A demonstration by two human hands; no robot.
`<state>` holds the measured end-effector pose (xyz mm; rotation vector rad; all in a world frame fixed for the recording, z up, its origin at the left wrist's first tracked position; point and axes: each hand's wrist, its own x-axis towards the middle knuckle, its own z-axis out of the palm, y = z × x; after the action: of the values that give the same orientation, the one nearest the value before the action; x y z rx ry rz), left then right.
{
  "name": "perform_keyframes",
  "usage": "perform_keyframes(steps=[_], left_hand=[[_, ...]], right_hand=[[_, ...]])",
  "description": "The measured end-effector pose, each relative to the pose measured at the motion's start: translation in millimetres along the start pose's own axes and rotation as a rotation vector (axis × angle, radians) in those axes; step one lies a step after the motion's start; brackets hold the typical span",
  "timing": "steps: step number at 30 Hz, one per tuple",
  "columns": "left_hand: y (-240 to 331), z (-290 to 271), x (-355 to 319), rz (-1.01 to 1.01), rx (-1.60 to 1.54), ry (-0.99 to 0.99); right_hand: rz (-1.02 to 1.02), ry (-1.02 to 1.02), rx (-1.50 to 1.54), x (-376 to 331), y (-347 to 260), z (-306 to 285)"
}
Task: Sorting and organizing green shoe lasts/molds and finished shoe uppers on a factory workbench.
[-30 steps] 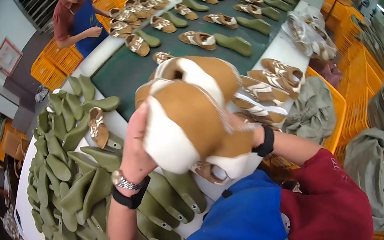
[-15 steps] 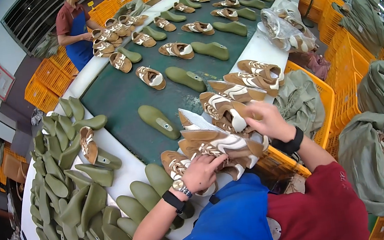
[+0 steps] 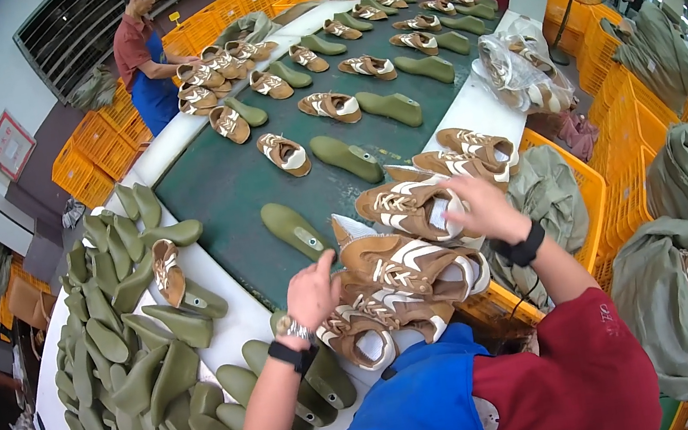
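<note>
A brown sneaker upper with white stripes and laces (image 3: 396, 209) is tilted on the near right edge of the belt. My right hand (image 3: 485, 207) grips it at the white-lined heel opening. My left hand (image 3: 313, 293) is raised beside the row of uppers, its fingers loosely apart and nothing visible in them. Just right of it lies another brown upper (image 3: 395, 261), with more lace-up uppers (image 3: 358, 337) close against my apron. A green shoe last (image 3: 295, 229) rests on the belt beyond my left hand.
A dark green conveyor belt (image 3: 218, 207) carries paired uppers and lasts away from me. Many green lasts (image 3: 105, 340) are heaped on the white table at left. Orange crates (image 3: 595, 195) and cloth-lined sacks (image 3: 652, 284) stand at right. A co-worker (image 3: 147, 57) handles shoes at the far left.
My left hand has come off the near uppers and moved up and left. The uppers near me now lie flatter, openings showing. My right hand still holds an upper's heel, slightly higher.
</note>
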<state>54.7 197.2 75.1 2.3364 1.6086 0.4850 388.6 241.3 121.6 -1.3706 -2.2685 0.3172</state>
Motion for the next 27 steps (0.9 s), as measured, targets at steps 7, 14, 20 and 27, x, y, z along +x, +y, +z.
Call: perform_keyframes(steps=[7,14,20,27], left_hand=[[-66,80,83,-0.490,-0.517,-0.221],[-28,75,106,-0.816,-0.780,-0.511],[-105,131,96,-0.707,-0.580,0.025],[-8,-51,100,-0.289,-0.314,0.713]], right_hand=[[-0.111,-0.244,-0.229,-60,-62,46],[-0.159,-0.226,-0.079,-87,-33,51],[-0.184,-0.185,-0.107,-79,-50,63],[-0.148,-0.232,-0.146,-76,-38,63]])
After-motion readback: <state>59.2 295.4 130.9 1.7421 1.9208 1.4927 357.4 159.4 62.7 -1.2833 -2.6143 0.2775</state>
